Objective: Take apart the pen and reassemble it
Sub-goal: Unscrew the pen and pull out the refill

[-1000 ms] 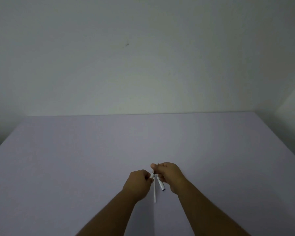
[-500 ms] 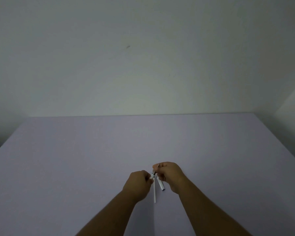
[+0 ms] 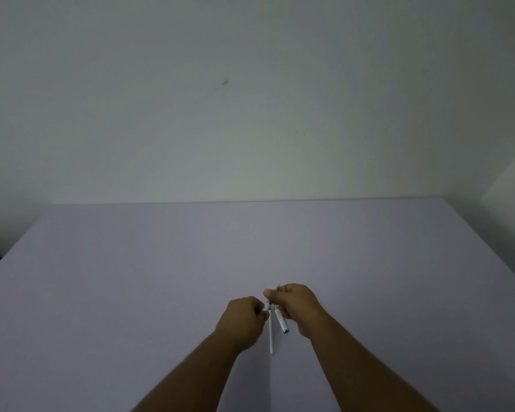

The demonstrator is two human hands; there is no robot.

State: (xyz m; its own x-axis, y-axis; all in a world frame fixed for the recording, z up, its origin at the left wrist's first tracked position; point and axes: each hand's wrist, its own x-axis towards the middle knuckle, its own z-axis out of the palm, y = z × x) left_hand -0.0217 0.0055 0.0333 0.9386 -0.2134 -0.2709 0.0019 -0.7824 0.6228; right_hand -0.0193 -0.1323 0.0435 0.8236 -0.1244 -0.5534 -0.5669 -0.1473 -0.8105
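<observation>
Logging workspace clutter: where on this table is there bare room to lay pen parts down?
Nearly everywhere. The table is bare left of the left hand, right of the right hand, and beyond both to the wall. Only between the hands, around the pen parts, is it crowded.

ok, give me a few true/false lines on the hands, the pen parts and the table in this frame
1. Both hands meet over the table. True: the left hand and right hand are close together.
2. The pen is in one piece. False: a thin white tube and a thicker white barrel show separately.
3. The thin tube points toward the person. True.
4. Loose pen parts lie near the table's far edge. False: none show there.
5. The table is red. False: pale lilac.
</observation>
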